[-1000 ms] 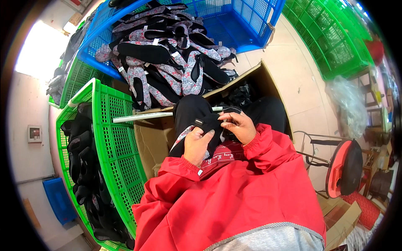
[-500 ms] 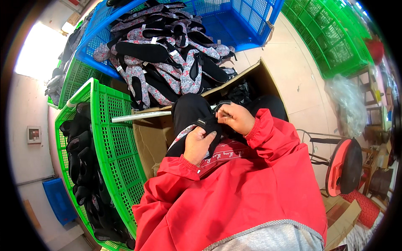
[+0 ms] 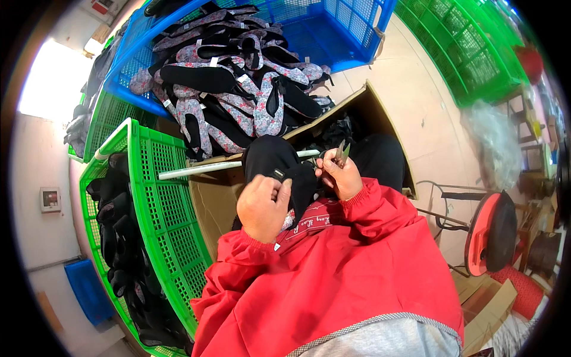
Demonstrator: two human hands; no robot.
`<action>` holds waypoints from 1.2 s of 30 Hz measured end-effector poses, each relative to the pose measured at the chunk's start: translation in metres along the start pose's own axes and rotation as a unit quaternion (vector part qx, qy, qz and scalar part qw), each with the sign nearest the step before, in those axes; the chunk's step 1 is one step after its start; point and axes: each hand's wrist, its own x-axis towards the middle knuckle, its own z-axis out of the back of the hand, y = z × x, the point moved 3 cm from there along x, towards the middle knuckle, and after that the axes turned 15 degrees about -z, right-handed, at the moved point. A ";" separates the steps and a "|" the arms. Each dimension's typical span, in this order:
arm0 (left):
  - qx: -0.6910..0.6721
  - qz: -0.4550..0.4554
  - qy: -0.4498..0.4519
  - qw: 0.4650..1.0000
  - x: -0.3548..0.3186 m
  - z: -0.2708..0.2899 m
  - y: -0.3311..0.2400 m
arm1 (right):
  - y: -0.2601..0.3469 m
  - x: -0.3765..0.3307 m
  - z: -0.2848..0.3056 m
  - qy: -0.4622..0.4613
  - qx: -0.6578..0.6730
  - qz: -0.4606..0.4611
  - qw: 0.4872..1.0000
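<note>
Left hand (image 3: pixel 263 205): fingers are curling around a black slipper upper (image 3: pixel 279 166), pressing it against the lap, near centre.
Right hand (image 3: pixel 340 177): fingers are pinching small metal snips (image 3: pixel 341 153), blades pointing far.
Snag risk: the blades are sitting just beside the fabric, so a slip could be nicking it or the left fingers.
Drop risk: the upper could be sliding into the cardboard box (image 3: pixel 380 119).

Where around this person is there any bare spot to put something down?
Bare tiled floor lies between the cardboard box, the blue crate and the far green crates. The blue crate's right half looks bare too. Crowded: its left side, heaped with slippers, and the near green crate.
</note>
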 end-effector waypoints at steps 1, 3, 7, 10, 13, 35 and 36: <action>0.005 -0.042 -0.028 0.999 0.011 0.005 0.000 | -0.001 0.000 0.000 0.008 0.015 0.001 1.000; -0.028 -0.110 0.020 0.993 0.038 0.002 -0.001 | -0.004 0.002 0.003 0.027 0.034 0.011 0.999; -0.177 -0.023 0.287 0.941 0.055 -0.049 0.043 | -0.004 0.000 -0.006 0.040 0.064 0.037 0.997; -0.303 0.083 0.431 0.846 0.065 -0.075 0.063 | -0.001 -0.003 -0.007 0.018 0.062 0.042 0.997; -0.383 0.186 0.481 0.766 0.065 -0.091 0.067 | 0.002 -0.003 -0.001 -0.006 0.041 0.030 0.999; -0.436 0.130 0.423 0.784 0.070 -0.096 0.057 | -0.013 -0.027 0.029 -0.005 -0.025 -0.057 0.998; -0.441 0.119 0.412 0.788 0.070 -0.097 0.056 | -0.019 -0.027 0.033 0.003 -0.059 -0.065 0.996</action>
